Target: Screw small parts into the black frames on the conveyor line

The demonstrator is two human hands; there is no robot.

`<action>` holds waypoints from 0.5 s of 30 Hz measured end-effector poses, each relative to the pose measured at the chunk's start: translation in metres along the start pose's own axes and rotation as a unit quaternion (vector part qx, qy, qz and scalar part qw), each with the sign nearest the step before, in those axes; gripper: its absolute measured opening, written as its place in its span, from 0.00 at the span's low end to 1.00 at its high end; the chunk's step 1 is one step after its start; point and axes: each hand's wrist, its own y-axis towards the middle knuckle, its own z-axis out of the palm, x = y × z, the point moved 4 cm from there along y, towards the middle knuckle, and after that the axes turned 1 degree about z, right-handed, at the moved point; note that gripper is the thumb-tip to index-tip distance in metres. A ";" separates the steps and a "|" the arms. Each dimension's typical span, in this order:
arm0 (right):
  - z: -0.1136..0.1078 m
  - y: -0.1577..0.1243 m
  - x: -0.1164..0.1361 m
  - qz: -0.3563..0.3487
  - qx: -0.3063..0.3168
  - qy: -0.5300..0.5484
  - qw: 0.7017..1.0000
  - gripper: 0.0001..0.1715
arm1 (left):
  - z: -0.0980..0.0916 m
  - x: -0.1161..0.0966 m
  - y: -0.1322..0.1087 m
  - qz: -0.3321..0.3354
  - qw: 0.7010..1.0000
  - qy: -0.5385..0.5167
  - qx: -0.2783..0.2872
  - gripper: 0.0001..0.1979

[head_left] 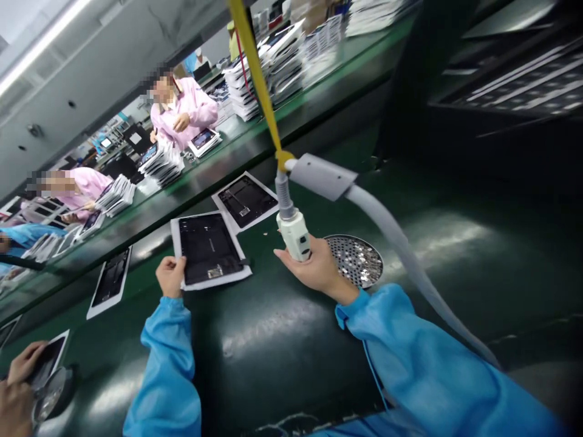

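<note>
My left hand [170, 275] pinches the near left corner of a white-framed tablet back panel [209, 249] that lies flat on the dark green belt [273, 340]. My right hand [314, 264] is wrapped round the white body of a hanging electric screwdriver [294, 233], held upright just right of the panel. A yellow strap [255, 67] and a grey hose [392, 237] run up from the tool. Behind my right hand sits a round metal dish of small screws [359, 258].
More panels lie on the belt, one behind [246, 200] and one to the left [110, 280]. Another person's hands [20, 379] work on a panel at the lower left beside a round dish [52, 394]. Across a raised green shelf, people in pink coats [182, 112] handle stacked panels [161, 162].
</note>
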 end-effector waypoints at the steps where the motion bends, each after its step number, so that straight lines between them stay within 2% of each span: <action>1: 0.001 0.000 0.001 -0.006 0.001 0.003 1.000 0.08 | -0.007 0.000 0.017 -0.003 1.000 0.007 -0.015 0.10; 3: 0.002 0.000 0.003 -0.016 0.004 0.011 1.000 0.09 | -0.020 0.002 0.048 -0.012 0.999 0.031 -0.039 0.07; 5: 0.003 0.000 0.005 -0.020 0.013 0.023 0.999 0.11 | -0.029 0.008 0.069 -0.023 0.996 0.065 -0.055 0.10; 8: 0.003 0.000 0.007 -0.014 0.059 0.051 0.997 0.15 | -0.028 0.022 0.073 -0.025 0.991 0.121 -0.057 0.18; 10: 0.002 0.001 0.010 -0.017 0.091 0.071 0.993 0.16 | -0.014 0.030 0.059 -0.003 0.988 0.151 -0.034 0.20; 12: -0.002 0.002 0.015 -0.030 0.102 0.088 0.990 0.13 | 0.011 0.033 0.038 0.038 0.985 0.170 0.001 0.18; 15: -0.008 0.006 0.020 -0.031 0.101 0.104 0.989 0.09 | 0.053 0.021 0.006 0.122 0.973 0.189 0.047 0.13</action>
